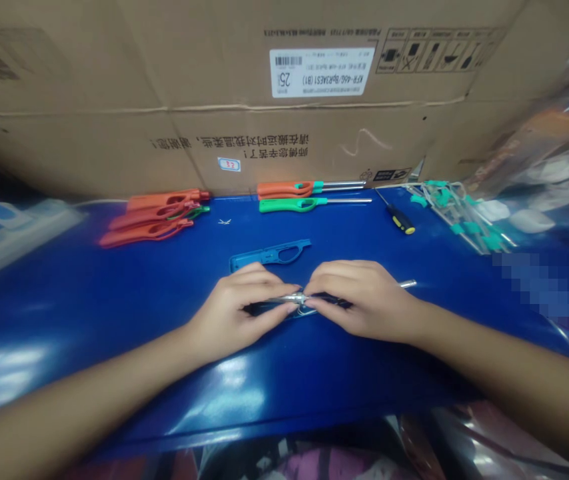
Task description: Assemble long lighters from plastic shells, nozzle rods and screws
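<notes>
Both my hands meet at the middle of the blue table [114,300]. My left hand [237,307] and my right hand [364,297] are closed on a dark lighter body with a metal tube [294,300]; the tube's tip [408,284] sticks out past my right hand. A blue plastic handle shell [269,253] lies just beyond my fingers, untouched.
Orange handle shells [154,217] lie at the back left. Two finished long lighters, orange [294,189] and green [294,204], rest against a cardboard box [284,87]. A black-and-yellow screwdriver [397,217] and a pile of metal tubes with teal caps [457,213] are at the back right.
</notes>
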